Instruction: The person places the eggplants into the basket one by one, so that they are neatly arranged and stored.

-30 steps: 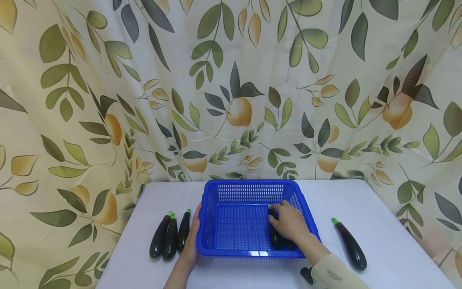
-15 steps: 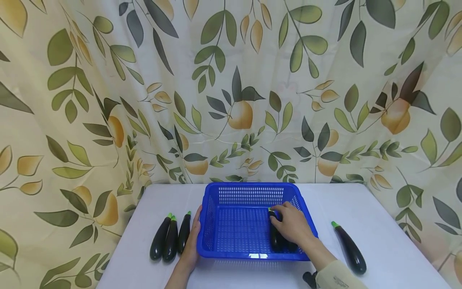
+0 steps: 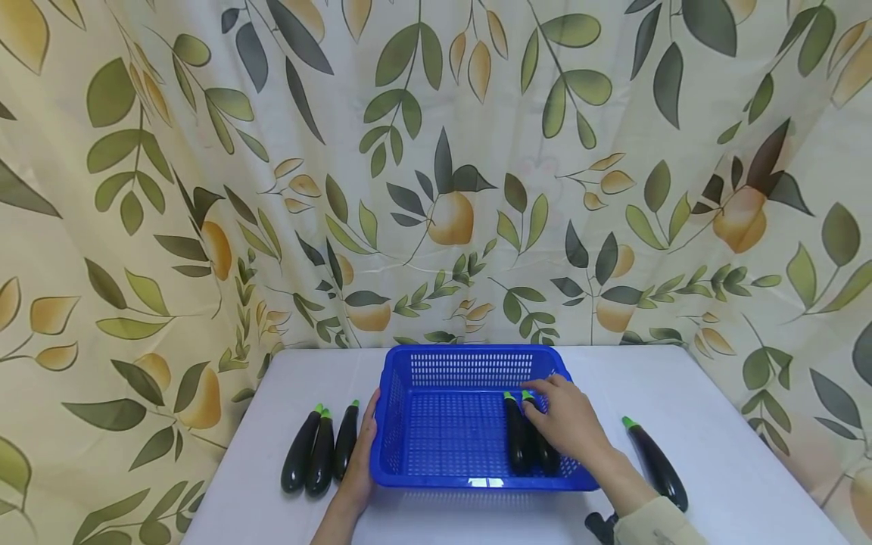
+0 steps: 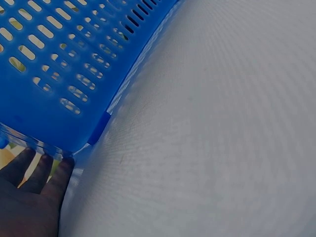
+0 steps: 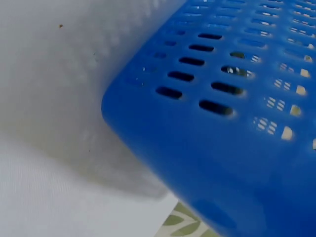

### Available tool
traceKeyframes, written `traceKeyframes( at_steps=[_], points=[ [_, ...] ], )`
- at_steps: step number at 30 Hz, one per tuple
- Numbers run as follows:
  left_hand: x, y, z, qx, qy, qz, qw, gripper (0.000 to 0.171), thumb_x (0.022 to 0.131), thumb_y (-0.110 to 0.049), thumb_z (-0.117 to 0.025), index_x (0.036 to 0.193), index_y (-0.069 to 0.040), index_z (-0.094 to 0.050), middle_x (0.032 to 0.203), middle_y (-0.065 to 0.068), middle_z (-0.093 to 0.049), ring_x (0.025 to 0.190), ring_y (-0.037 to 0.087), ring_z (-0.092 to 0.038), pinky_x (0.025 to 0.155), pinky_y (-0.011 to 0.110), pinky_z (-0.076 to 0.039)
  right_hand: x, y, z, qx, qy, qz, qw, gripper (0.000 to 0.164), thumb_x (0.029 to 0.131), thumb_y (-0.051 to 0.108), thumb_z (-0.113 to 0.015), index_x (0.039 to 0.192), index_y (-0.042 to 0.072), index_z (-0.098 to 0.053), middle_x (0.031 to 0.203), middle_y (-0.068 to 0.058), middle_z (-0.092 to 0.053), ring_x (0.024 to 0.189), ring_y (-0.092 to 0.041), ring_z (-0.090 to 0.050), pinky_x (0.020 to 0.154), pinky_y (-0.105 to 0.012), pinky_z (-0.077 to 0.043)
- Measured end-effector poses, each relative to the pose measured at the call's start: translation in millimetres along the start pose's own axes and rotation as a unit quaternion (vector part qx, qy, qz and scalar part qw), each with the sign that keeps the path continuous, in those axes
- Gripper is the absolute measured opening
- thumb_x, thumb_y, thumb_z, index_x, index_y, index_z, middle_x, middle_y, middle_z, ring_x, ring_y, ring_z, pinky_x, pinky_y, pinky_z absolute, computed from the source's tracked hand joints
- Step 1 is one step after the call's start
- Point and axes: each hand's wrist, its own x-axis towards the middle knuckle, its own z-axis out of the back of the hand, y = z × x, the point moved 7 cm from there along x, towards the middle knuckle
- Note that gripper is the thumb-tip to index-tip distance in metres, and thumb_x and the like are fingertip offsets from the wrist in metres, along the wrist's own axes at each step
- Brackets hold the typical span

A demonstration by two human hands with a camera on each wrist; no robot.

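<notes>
Evidently, our right hand (image 3: 571,422) curves over the neck of an eggplant (image 3: 547,456) in the basket (image 3: 436,480).
We cannot tell whether its fingers grip; our left hand (image 3: 361,458), fingers extended, rests against the basket's left side. Glossy, probably firm and slippery, the eggplant lies beside a second eggplant (image 3: 517,443), right of lower centre; its narrow neck seems our best hold. Three more eggplants (image 3: 321,458) lie lower left.

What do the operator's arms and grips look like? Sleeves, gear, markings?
Left grip and right grip: human hands, no gloves visible. Left forearm: bare up to the frame edge. Right forearm: bare near the wrist, then a beige sleeve; any marking there is cut off, unreadable. Small black piece beside it, attachment unclear. No cables visible.
</notes>
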Motion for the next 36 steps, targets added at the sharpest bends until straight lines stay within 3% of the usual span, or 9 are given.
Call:
traceKeyframes(
  at_steps=[11, 24, 36],
  points=[
    [0.6, -0.4, 0.2, -0.013, 0.003, 0.003, 0.9999, 0.051, 0.112, -0.049, -0.014, 0.163, -0.049, -0.012, 0.176, -0.01, -0.005, 0.164, 0.027, 0.004, 0.126, 0.068, 0.006, -3.2, -10.9, 19.8, -0.001, -0.01, 0.001, 1.0, 0.036, 0.094, 0.023, -0.074, 0.127, 0.009, -0.072, 0.118, -0.021, -0.068, 0.108, -0.039, -0.065, 0.09, -0.062, -0.057],
    [1.2, -3.3, 0.4, -0.018, 0.013, -0.004, 0.9997, 0.053, 0.112, -0.047, -0.014, 0.165, -0.044, -0.01, 0.176, -0.006, -0.003, 0.164, 0.03, 0.006, 0.126, 0.068, 0.006, -7.0, -28.0, 38.4, -0.011, -0.009, -0.016, 1.0, 0.04, 0.093, 0.021, -0.075, 0.129, 0.004, -0.07, 0.119, -0.027, -0.066, 0.096, -0.037, -0.066, 0.075, -0.052, -0.062],
    [1.2, -4.4, 0.3, -0.01, 0.009, -0.005, 0.9999, 0.053, 0.112, -0.048, -0.013, 0.165, -0.043, -0.01, 0.176, -0.006, -0.004, 0.164, 0.029, 0.005, 0.126, 0.068, 0.006, -7.4, -51.8, 49.5, -0.025, -0.014, -0.03, 0.999, 0.043, 0.094, 0.024, -0.072, 0.13, 0.001, -0.067, 0.118, -0.03, -0.065, 0.095, -0.039, -0.066, 0.074, -0.053, -0.06]
  ],
)
